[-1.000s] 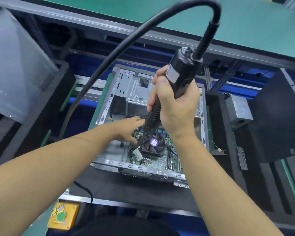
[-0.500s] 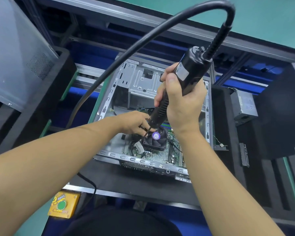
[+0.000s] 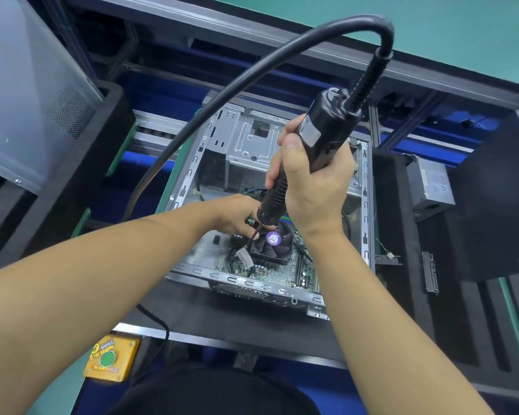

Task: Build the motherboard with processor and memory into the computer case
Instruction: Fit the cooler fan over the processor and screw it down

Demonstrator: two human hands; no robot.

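At frame centre, your right hand [image 3: 312, 190] grips one screwdriver [image 3: 327, 130], its bit beside the single fan [image 3: 267, 250]. Your left hand [image 3: 235, 215] curls at the bit, grasp unclear. One motherboard [image 3: 247, 266] lies inside one case [image 3: 189, 178].

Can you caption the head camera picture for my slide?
Right hand holds a corded screwdriver beside the fan in the open case; left hand at its tip.

Green motherboard [image 3: 271, 270] (black fan [image 3: 269, 246] on top) lies flat inside the open grey case [image 3: 188, 182].
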